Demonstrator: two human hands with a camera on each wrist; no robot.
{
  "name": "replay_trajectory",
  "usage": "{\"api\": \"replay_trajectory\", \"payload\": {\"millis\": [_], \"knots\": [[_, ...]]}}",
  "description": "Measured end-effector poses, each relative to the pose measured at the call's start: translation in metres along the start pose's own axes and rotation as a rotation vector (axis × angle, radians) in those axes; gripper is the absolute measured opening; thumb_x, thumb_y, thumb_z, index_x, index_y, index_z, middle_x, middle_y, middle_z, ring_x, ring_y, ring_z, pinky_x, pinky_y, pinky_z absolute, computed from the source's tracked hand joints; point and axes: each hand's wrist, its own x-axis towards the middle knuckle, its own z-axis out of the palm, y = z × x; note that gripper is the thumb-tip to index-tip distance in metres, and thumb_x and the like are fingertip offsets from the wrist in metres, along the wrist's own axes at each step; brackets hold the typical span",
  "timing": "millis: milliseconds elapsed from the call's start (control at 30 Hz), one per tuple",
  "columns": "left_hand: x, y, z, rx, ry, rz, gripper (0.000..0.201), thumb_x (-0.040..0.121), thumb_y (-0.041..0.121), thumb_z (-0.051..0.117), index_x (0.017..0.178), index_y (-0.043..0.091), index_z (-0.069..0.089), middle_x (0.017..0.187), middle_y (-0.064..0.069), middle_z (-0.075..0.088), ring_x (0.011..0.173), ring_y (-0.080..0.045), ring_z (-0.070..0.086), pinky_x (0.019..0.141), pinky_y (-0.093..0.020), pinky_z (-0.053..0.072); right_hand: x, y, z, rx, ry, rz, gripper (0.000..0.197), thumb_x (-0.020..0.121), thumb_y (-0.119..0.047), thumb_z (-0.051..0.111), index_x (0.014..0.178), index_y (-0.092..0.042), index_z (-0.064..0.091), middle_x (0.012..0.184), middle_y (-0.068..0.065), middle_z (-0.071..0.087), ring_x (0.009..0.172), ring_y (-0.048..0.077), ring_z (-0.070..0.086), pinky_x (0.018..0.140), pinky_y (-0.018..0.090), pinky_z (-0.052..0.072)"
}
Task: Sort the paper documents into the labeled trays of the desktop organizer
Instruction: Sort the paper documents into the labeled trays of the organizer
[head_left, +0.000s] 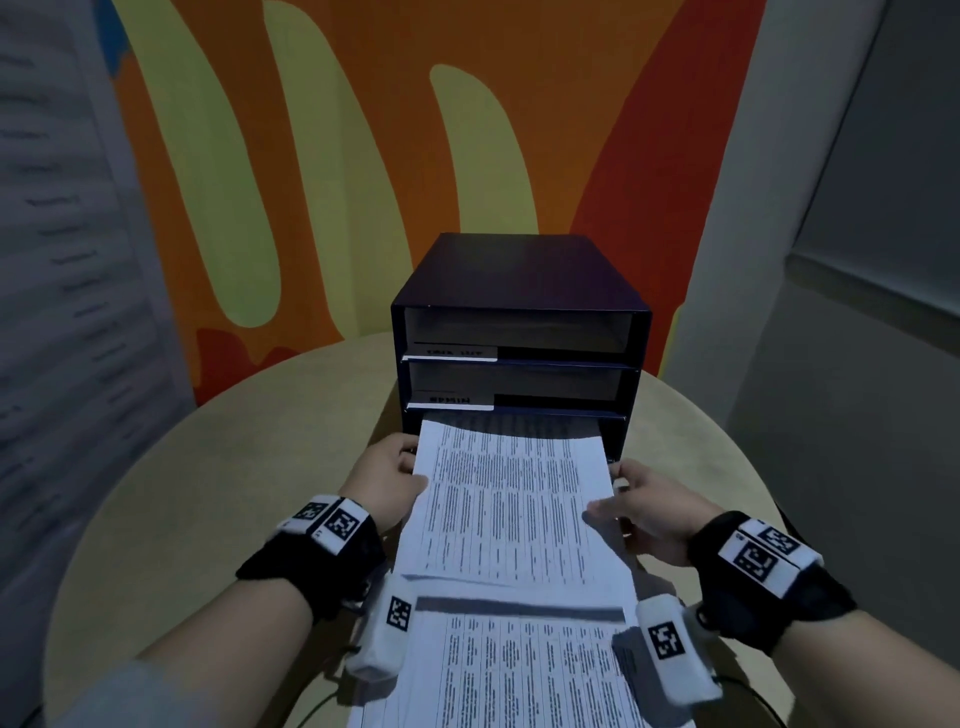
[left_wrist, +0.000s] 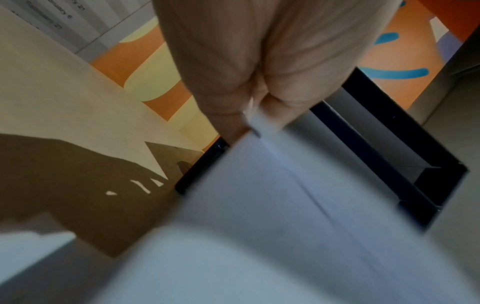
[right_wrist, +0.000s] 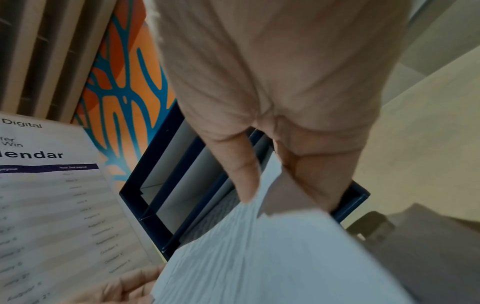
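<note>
Now you have the printed sheet (head_left: 506, 499) lying lengthwise straight ahead of you, its long axis running from your wrists toward the desktop organizer (head_left: 519, 332), which stands toward the far edge of the round table (head_left: 218, 457). The sheet's far short edge is already inside the mouth of the bottom tray (head_left: 608, 436); most of its length is outside, spanning the gap between your hands.

Your left hand (head_left: 387, 480) pinches the sheet's left long edge, fingertips close to the organizer's front left corner. The left wrist view confirms it: thumb and fingers (left_wrist: 233, 115) closed on the paper's margin. Your right hand (head_left: 649, 512) holds the opposite long edge, thumb on top and fingers under, as the right wrist view shows, and it sits a little farther back from the organizer than the left. So the left is the nearer hand to the opening.

The two trays above carry label strips at their front left; the print is too blurred to read, and the bottom tray's label, if any, is hidden by the sheet.

The push that looks due runs along the sheet's long axis, directly away from you. Since the left hand leads, watch that the paper doesn't skew and catch on the tray's side wall.

More printed documents (head_left: 519, 670) lie at the table's near edge, under your wrists, unsorted.
</note>
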Motion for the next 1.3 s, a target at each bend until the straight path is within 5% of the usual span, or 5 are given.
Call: {"api": "replay_trajectory", "payload": {"millis": [133,333,633,900,1300], "knots": [[0.006,0.01,0.007,0.136,0.027,0.004,0.052,0.096,0.022,0.057,0.144,0.016,0.038,0.134,-0.003,0.056,0.11,-0.021,0.061,0.089,-0.034,0.053,0.015,-0.005,0.002,-0.097,0.099,-0.018,0.024,0.087,0.011,0.057,0.105,-0.006,0.053,0.086,0.02,0.065,0.068,0.029,0.062,0.059,0.039,0.052],[-0.015,0.024,0.024,0.799,-0.328,0.27,0.121,0.069,0.081,0.056,0.156,0.022,-0.004,0.161,0.005,-0.014,0.149,-0.017,-0.01,0.121,-0.046,0.001,0.039,-0.004,0.005,-0.015,0.224,0.0,0.007,0.088,0.005,0.06,0.094,0.001,0.06,0.075,0.018,0.067,0.057,0.026,0.062,0.043,0.028,0.046],[-0.008,0.021,0.044,0.773,-0.303,0.287,0.044,0.091,0.0,0.047,0.135,0.004,0.047,0.161,-0.004,0.02,0.149,-0.017,0.013,0.122,-0.039,0.006,0.046,-0.002,0.011,-0.119,0.38,-0.097,0.028,0.08,-0.015,0.075,0.083,-0.013,0.047,0.077,0.012,0.063,0.066,0.025,0.059,0.053,0.032,0.043],[0.009,0.03,0.046,0.766,-0.219,0.258,0.038,0.09,-0.005,0.045,0.127,0.001,0.056,0.139,-0.012,0.05,0.126,-0.027,0.048,0.105,-0.034,0.04,0.01,-0.027,0.031,-0.888,0.304,-0.445,0.015,0.085,-0.032,0.068,0.095,-0.024,0.06,0.111,-0.003,0.045,0.105,0.016,0.045,0.089,0.029,0.045],[0.029,0.039,0.043,0.523,-0.059,0.455,0.034,0.08,-0.002,0.05,0.073,0.03,0.04,0.097,0.001,0.06,0.094,-0.021,0.059,0.082,-0.043,0.052,0.036,-0.039,0.046,-0.981,0.191,-0.57,0.012,0.093,-0.007,0.048,0.088,-0.015,0.056,0.083,0.009,0.063,0.075,0.028,0.06,0.066,0.038,0.051]]}}
